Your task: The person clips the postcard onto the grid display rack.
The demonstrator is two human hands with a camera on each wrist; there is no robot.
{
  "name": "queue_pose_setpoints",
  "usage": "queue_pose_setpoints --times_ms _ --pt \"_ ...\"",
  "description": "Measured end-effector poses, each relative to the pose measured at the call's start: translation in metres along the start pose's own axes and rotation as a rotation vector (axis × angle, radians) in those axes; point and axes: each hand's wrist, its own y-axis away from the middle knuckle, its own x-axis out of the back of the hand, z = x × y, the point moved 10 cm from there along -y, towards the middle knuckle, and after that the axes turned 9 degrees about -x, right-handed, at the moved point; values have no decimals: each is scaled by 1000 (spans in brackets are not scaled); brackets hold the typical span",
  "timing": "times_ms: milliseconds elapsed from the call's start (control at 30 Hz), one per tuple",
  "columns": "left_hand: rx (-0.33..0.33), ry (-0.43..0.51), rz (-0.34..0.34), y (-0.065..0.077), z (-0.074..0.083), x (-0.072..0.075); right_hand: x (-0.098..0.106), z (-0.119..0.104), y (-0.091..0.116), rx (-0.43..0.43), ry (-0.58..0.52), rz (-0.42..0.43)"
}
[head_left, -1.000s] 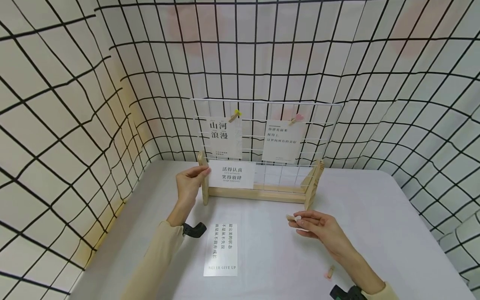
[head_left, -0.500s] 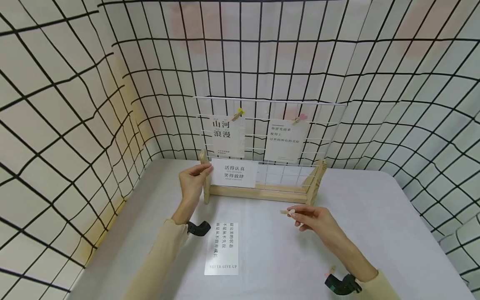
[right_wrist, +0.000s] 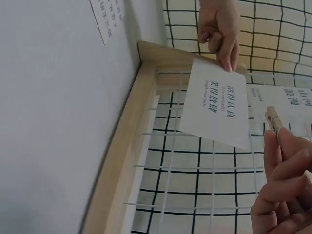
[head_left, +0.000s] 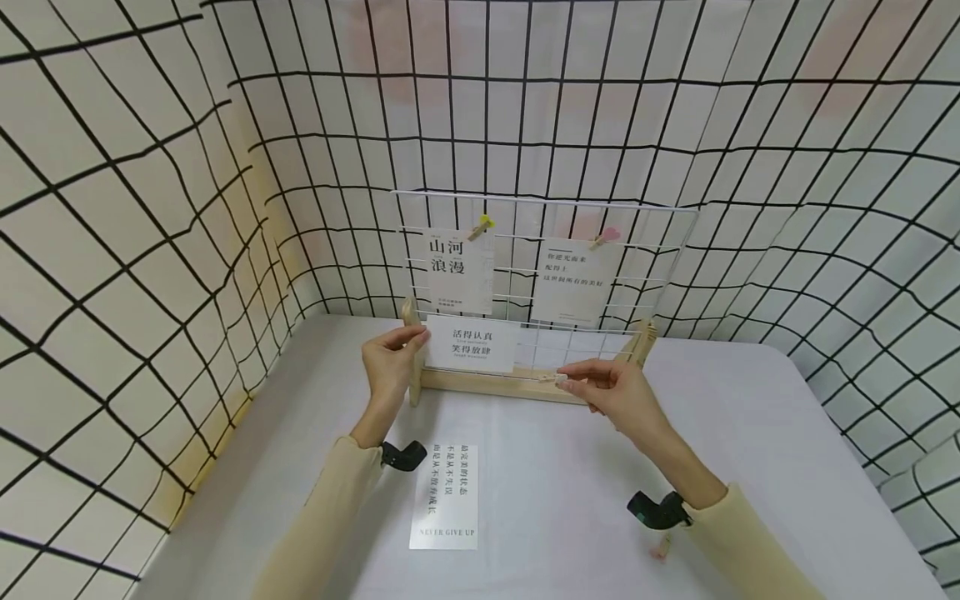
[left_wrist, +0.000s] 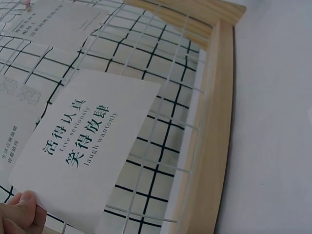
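Your left hand (head_left: 388, 365) pinches the white card (head_left: 471, 343) at the lower left of the wire grid (head_left: 514, 270) (actual contact is hard to judge); your right hand (head_left: 617, 395) pinches a wooden clothespin (right_wrist: 272, 118) — tip outward — right of the card.

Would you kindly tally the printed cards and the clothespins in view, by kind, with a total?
Printed cards: 4 (two clipped on the rack, one in the left hand, one on the table)
Clothespins: 4 (two on the rack, one in the right hand, one on the table)
Total: 8
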Motion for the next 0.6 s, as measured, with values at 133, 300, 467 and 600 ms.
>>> queue_pose_setpoints --times_ms 133,300,467,600 --pt "2 9 13 0 0 0 -3 -22 -8 103 84 83" --pt "-2 33 11 -1 -1 -1 -15 -51 -15 252 189 165" --pt "6 27 -5 0 -3 -3 -28 -74 -23 335 239 235" --pt "14 24 -12 0 -5 -3 -39 -87 -30 373 248 263"
